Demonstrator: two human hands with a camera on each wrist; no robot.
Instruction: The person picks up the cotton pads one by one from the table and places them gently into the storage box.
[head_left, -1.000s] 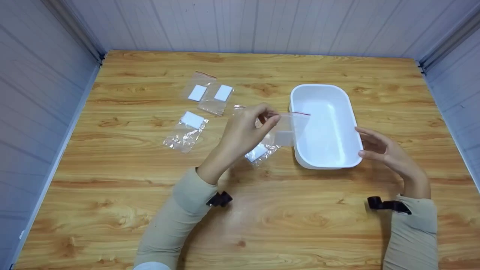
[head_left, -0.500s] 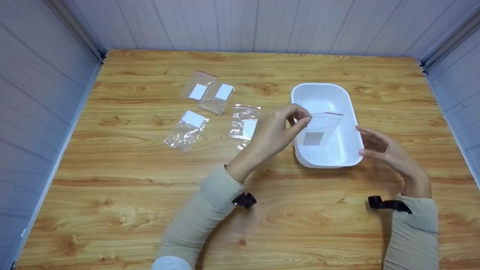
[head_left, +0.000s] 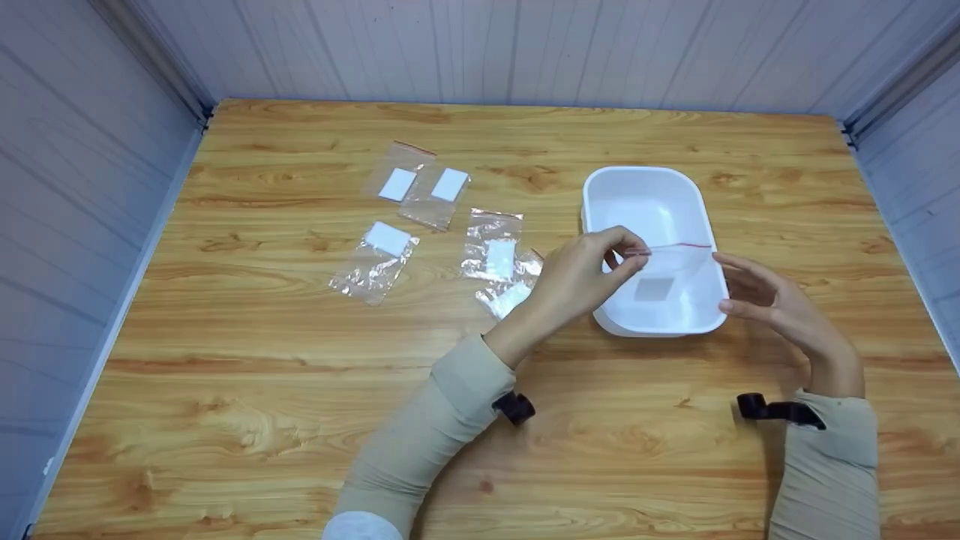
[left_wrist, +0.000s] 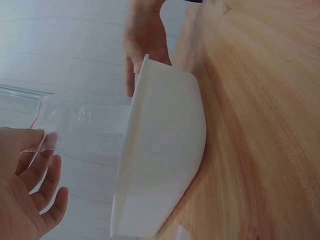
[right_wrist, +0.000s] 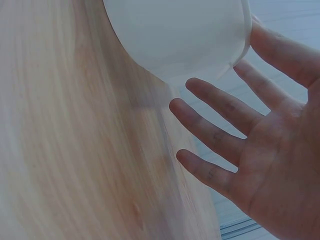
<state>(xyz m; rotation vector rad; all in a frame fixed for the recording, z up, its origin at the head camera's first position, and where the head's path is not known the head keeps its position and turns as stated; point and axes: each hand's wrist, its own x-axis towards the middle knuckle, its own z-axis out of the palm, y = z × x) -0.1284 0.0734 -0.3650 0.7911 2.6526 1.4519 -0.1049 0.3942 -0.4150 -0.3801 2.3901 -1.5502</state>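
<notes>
My left hand [head_left: 577, 274] pinches the top edge of a clear zip bag [head_left: 679, 259] between thumb and fingers. The bag hangs over the opening of a white plastic tub [head_left: 645, 199], and a flat white piece [head_left: 654, 289] shows in its lower part. In the left wrist view, the bag's [left_wrist: 85, 125] lower end passes behind the tub's rim. At the tub's right side, my right hand [head_left: 784, 315] touches the rim with thumb and index finger. Its other fingers [right_wrist: 215, 135] are spread and fairly straight in the right wrist view, apart from the tub.
Several more zip bags with white pieces lie left of the tub: two overlap at the back [head_left: 435, 195], one lies at the left [head_left: 371, 262]. Another pair [head_left: 491, 247] lies near my left forearm, partly covered by it. Panel walls [head_left: 480, 52] border the wooden table [head_left: 600, 450].
My left hand has carried the zip bag rightward from beside the tub to over its opening, then slightly nearer to me. The right hand has stayed at the rim.
</notes>
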